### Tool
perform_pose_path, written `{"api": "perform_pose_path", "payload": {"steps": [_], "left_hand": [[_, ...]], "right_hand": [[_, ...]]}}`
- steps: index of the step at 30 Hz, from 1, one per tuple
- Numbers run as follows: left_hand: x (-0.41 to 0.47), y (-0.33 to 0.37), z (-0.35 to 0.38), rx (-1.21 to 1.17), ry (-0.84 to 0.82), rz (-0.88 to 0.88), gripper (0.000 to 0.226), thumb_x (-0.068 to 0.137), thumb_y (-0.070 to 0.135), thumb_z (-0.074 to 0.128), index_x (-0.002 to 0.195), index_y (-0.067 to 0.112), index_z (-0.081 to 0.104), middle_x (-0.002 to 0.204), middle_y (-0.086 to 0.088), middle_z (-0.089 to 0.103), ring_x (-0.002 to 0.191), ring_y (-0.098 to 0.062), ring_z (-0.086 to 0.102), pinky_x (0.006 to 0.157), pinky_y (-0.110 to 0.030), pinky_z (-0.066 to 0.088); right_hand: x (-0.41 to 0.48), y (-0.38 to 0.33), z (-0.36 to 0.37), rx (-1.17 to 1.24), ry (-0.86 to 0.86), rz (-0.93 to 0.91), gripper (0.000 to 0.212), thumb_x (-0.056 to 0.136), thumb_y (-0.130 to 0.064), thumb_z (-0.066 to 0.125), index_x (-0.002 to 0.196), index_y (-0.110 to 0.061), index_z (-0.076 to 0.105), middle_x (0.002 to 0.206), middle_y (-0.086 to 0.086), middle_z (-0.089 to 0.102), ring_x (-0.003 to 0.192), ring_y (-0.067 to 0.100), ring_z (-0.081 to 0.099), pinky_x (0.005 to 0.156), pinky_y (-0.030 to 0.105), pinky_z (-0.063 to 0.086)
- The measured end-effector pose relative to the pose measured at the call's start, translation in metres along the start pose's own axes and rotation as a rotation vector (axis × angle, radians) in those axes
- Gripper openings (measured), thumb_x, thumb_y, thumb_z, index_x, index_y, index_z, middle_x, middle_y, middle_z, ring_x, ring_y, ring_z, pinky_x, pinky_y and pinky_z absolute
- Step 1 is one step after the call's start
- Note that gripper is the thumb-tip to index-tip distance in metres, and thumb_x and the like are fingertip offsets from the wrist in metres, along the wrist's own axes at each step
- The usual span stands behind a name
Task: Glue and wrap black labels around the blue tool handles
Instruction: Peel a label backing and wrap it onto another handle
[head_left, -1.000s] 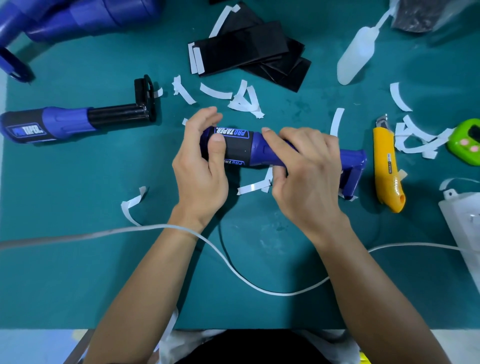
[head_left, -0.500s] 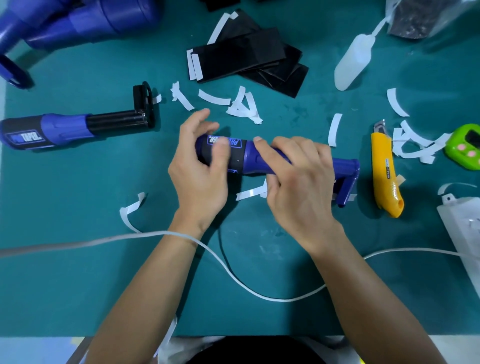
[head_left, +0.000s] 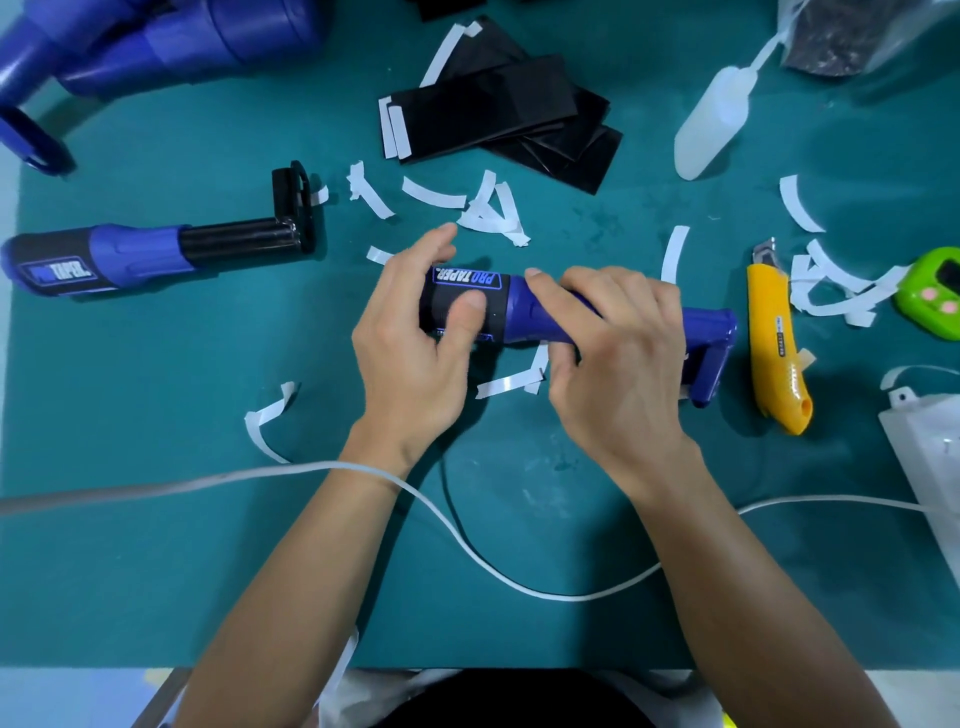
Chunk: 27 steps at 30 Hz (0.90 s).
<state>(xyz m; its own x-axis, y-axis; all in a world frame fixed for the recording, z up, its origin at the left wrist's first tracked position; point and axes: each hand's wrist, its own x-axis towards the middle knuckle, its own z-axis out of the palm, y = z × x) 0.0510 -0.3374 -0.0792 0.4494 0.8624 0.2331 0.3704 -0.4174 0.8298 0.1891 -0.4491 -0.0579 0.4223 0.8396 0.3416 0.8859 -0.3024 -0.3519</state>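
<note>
At the far left of the teal tabletop lies a finished tool: a black label reading "PRO TAPER" on its butt end, a blue grip, then a black shaft ending in a black bracket. Behind it, in the top left corner, a heap of blue plastic parts sits partly out of view. A white cable crosses the tabletop near the person, passing under both forearms.

In the middle, the blue tool handle lies crosswise, held just above the mat. Its left end is wrapped in a black label with blue-outlined "PRO TAPER" lettering facing away from the person; the bare blue body runs right to an angled blue head. The left hand cups the labelled end, its fingers curled behind the handle and the thumb pressed flat on the black wrap. The right hand closes around the blue middle section, fingers wrapped over the top and thumb tucked underneath.

White backing strips are scattered around the hands. Behind them lies a stack of black labels, some with white strips on their left edges. Further right lie a translucent glue bottle, a yellow utility knife just beside the tool's head, more strips, and a green gadget at the edge.
</note>
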Motion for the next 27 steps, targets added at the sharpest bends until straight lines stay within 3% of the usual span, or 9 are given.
{"api": "perform_pose_path", "payload": {"steps": [3, 6, 10, 16, 21, 24, 27], "left_hand": [[0.001, 0.004, 0.000, 0.021, -0.012, -0.055, 0.060, 0.082, 0.037, 0.078, 0.139, 0.028, 0.060, 0.119, 0.015, 0.063, 0.112, -0.007, 0.063, 0.095, -0.024, 0.049], [0.002, 0.001, -0.002, -0.068, -0.008, -0.086, 0.057, 0.083, 0.033, 0.080, 0.137, 0.029, 0.062, 0.121, 0.016, 0.066, 0.112, -0.012, 0.065, 0.095, -0.025, 0.051], [0.001, -0.006, -0.004, -0.066, 0.031, -0.005, 0.035, 0.107, 0.032, 0.058, 0.136, 0.012, 0.063, 0.128, 0.003, 0.069, 0.118, -0.012, 0.065, 0.101, -0.028, 0.050], [0.001, -0.006, -0.001, -0.126, 0.100, -0.027, 0.034, 0.113, 0.021, 0.042, 0.136, 0.006, 0.063, 0.130, 0.000, 0.070, 0.121, -0.014, 0.067, 0.103, -0.030, 0.051], [0.002, -0.001, -0.009, -0.221, 0.014, -0.052, 0.045, 0.099, 0.024, 0.064, 0.141, 0.010, 0.058, 0.138, -0.002, 0.066, 0.128, -0.021, 0.062, 0.107, -0.032, 0.047], [0.002, 0.002, -0.009, -0.122, -0.070, 0.049, 0.065, 0.081, 0.019, 0.075, 0.143, 0.012, 0.056, 0.140, 0.003, 0.057, 0.133, -0.022, 0.054, 0.111, -0.036, 0.044], [0.005, 0.003, -0.007, -0.088, -0.082, 0.108, 0.069, 0.076, 0.018, 0.078, 0.141, 0.012, 0.058, 0.137, 0.009, 0.053, 0.132, -0.024, 0.053, 0.109, -0.041, 0.046]], "right_hand": [[0.000, 0.000, 0.000, 0.003, -0.005, -0.007, 0.052, 0.081, 0.000, 0.065, 0.129, -0.016, 0.073, 0.109, 0.004, 0.071, 0.099, 0.033, 0.063, 0.089, 0.041, 0.038], [0.000, 0.001, 0.000, 0.003, -0.008, -0.010, 0.052, 0.081, -0.002, 0.062, 0.130, -0.016, 0.072, 0.110, 0.003, 0.071, 0.099, 0.032, 0.063, 0.089, 0.040, 0.037], [0.001, 0.004, 0.001, 0.029, -0.012, -0.005, 0.053, 0.080, -0.002, 0.065, 0.131, -0.015, 0.071, 0.111, 0.002, 0.071, 0.100, 0.031, 0.062, 0.090, 0.039, 0.037], [-0.001, 0.004, 0.002, 0.040, -0.008, -0.003, 0.053, 0.081, -0.001, 0.064, 0.131, -0.016, 0.072, 0.111, 0.001, 0.071, 0.100, 0.031, 0.062, 0.092, 0.040, 0.038], [0.001, 0.004, -0.003, 0.021, 0.001, 0.003, 0.052, 0.080, -0.004, 0.068, 0.131, -0.016, 0.072, 0.112, 0.002, 0.071, 0.100, 0.032, 0.063, 0.090, 0.041, 0.037], [0.001, 0.003, -0.003, 0.000, 0.015, -0.004, 0.051, 0.082, -0.002, 0.069, 0.130, -0.017, 0.072, 0.111, 0.003, 0.071, 0.100, 0.033, 0.064, 0.089, 0.042, 0.039], [0.001, 0.002, -0.005, -0.004, 0.048, -0.007, 0.048, 0.083, 0.001, 0.067, 0.128, -0.016, 0.074, 0.110, 0.004, 0.073, 0.101, 0.034, 0.065, 0.088, 0.043, 0.041]]}}
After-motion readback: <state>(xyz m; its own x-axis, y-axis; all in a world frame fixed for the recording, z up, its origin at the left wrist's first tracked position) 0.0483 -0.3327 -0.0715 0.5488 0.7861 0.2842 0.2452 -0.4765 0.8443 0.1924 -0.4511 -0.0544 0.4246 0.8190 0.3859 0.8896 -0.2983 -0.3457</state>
